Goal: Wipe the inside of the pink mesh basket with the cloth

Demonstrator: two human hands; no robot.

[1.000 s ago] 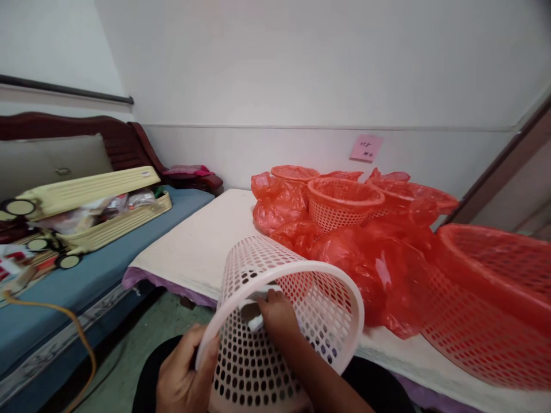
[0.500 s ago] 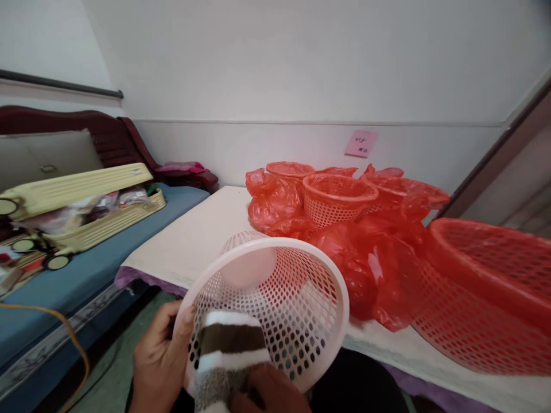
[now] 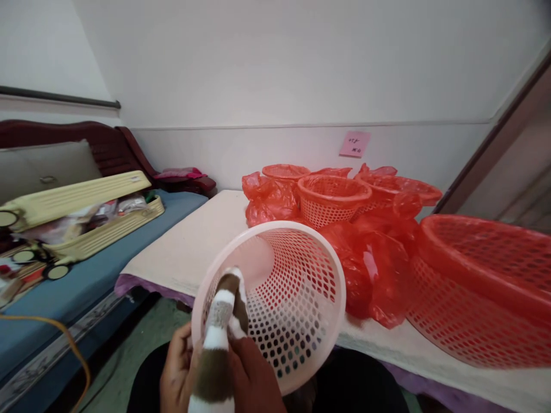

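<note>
pale pink perforated plastic, the basket lies tipped on its side over the person's lap, mouth toward the camera, just in front of the white-covered table where the red baskets and red bags sit. the left hand is curled closed on the basket's near rim, and the right hand is wrapped shut around a brown-and-white striped cloth pressed against that rim. wiping well here probably means bracing the rim firmly and working the cloth along the holes.
</note>
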